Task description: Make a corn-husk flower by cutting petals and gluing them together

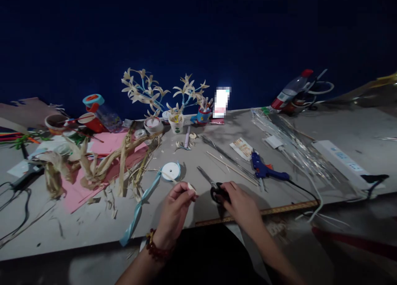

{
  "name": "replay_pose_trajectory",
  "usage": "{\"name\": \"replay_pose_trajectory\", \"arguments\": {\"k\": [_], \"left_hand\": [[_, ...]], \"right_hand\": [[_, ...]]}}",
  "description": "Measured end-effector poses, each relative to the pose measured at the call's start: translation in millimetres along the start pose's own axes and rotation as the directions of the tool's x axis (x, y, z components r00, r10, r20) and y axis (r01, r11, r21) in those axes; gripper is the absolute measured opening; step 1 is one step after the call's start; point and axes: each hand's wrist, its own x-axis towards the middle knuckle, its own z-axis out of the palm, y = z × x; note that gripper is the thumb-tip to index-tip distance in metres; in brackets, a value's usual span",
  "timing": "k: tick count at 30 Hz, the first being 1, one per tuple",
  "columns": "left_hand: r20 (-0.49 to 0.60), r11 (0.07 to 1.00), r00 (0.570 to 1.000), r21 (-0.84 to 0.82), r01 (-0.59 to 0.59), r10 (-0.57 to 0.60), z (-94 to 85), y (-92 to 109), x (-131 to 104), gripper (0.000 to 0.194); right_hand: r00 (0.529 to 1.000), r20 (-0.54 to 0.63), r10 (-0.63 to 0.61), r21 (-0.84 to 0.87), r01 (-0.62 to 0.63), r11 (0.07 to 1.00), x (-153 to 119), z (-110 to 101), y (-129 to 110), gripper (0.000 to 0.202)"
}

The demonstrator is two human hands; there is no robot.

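My left hand (pixel 180 204), a beaded bracelet on its wrist, pinches a small cream piece of dried husk (pixel 192 189) between thumb and fingers. Black-handled scissors (pixel 207 177) point away from me, low over the table. Around their handles are the fingers of my right hand (pixel 237 200); whether the blades rest on the tabletop I cannot tell. Beyond my left hand lies a white spool (pixel 170 171), with a twisted light-blue ribbon (pixel 139 208) to its left. Dried corn husks (pixel 89 169) are heaped on pink paper (pixel 82 196) further left.
Husk flowers (pixel 149 92) stand in small pots at the back, near a pen holder (pixel 204 115) and a lit phone (pixel 221 103). A blue glue gun (pixel 268 169), wires (pixel 294 146), a power strip (pixel 339 163) and a bottle (pixel 290 92) occupy the right. A ruler (pixel 288 208) lies along the front edge.
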Motion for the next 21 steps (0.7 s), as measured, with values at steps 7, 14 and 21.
{"name": "replay_pose_trajectory", "arguments": {"k": [7,14,21], "left_hand": [[0.032,0.989,0.995,0.114,-0.096,0.093,2.9,6.2,-4.5,0.015],[0.057,0.961,0.981,0.197,-0.192,0.184,1.1,8.5,-6.5,0.013],[0.061,0.993,0.994,0.070,-0.091,0.087,7.0,16.3,-5.0,0.016]], "right_hand": [[0.997,0.018,0.075,0.046,-0.075,0.996,10.0,-5.9,4.8,0.006],[0.972,0.212,0.098,0.795,-0.229,0.561,7.4,-8.9,12.2,0.033],[0.959,0.281,-0.037,0.885,-0.244,0.396,-16.0,-10.0,-12.9,0.036]]}}
